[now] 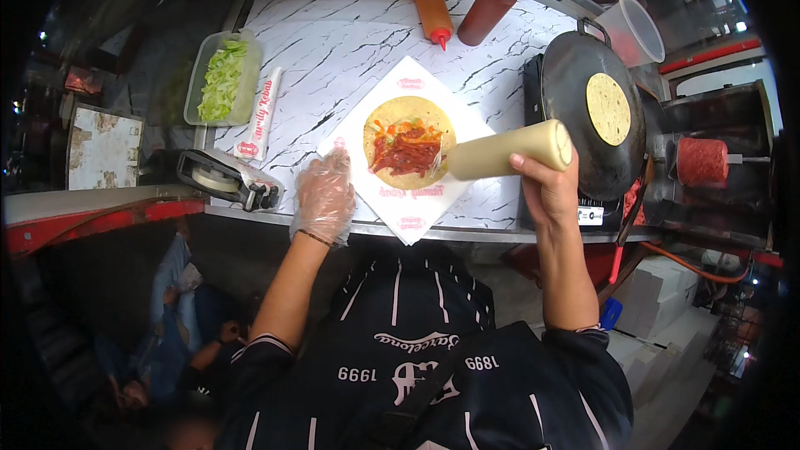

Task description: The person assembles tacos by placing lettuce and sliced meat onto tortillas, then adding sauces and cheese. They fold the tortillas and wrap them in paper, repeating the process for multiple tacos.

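My right hand is wrapped around a cream-coloured squeeze bottle, tipped nearly sideways with its lower end over the right edge of a filled tortilla. Strips of red-sauced meat and bits of chopped vegetable lie across the tortilla's middle, with pale streaks of sauce at the right. Beneath it is a white printed paper wrapper, set cornerwise on the counter. In a clear plastic glove, my left hand rests at the wrapper's left corner, fingers lying forward and apparently holding nothing.
Shredded lettuce fills a plastic tub at left, near a printed paper roll and a tape dispenser. Orange and red sauce bottles stand behind. Another tortilla lies on the black griddle at right, beside a meat spit.
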`<move>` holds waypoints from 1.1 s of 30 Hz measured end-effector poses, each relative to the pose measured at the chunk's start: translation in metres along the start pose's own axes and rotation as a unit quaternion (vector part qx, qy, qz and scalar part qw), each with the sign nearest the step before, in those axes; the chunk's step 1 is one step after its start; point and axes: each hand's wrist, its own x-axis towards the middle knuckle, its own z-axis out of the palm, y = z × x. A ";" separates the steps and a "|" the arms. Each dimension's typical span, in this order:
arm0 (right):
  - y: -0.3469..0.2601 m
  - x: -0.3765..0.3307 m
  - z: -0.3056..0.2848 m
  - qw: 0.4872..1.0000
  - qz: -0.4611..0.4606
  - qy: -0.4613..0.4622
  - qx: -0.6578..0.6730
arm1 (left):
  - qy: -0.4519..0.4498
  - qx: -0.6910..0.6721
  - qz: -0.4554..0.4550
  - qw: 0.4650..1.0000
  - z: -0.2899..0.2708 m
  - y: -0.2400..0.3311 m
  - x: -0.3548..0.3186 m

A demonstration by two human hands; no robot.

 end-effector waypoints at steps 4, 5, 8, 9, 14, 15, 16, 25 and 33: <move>-0.008 -0.002 0.009 0.994 -0.097 0.040 0.027 | -0.013 0.009 0.012 1.000 0.001 0.000 0.000; -0.009 -0.003 0.012 0.997 -0.064 0.046 0.000 | -0.024 0.006 0.007 1.000 0.001 -0.001 0.001; -0.013 -0.002 0.020 0.998 -0.045 0.036 0.016 | -0.005 -0.002 0.026 1.000 0.000 -0.005 0.001; -0.013 0.000 0.023 0.993 -0.098 0.051 0.035 | -0.001 -0.009 0.032 0.999 0.001 -0.006 0.000; -0.012 0.000 0.034 0.998 -0.052 0.023 -0.001 | -0.012 -0.018 0.032 0.999 0.000 -0.007 0.000; -0.012 0.001 0.036 0.997 -0.069 0.031 0.013 | 0.002 -0.023 0.035 0.999 0.000 -0.006 0.000; -0.012 0.002 0.038 0.992 -0.113 0.042 0.028 | -0.004 -0.023 0.028 0.999 0.000 -0.005 -0.001; -0.009 0.013 0.059 0.997 -0.073 -0.009 -0.015 | 0.011 -0.024 0.022 0.999 -0.002 -0.001 -0.002; 0.001 0.024 0.079 0.997 -0.067 -0.031 -0.005 | 0.037 -0.049 0.028 0.998 0.003 -0.002 -0.004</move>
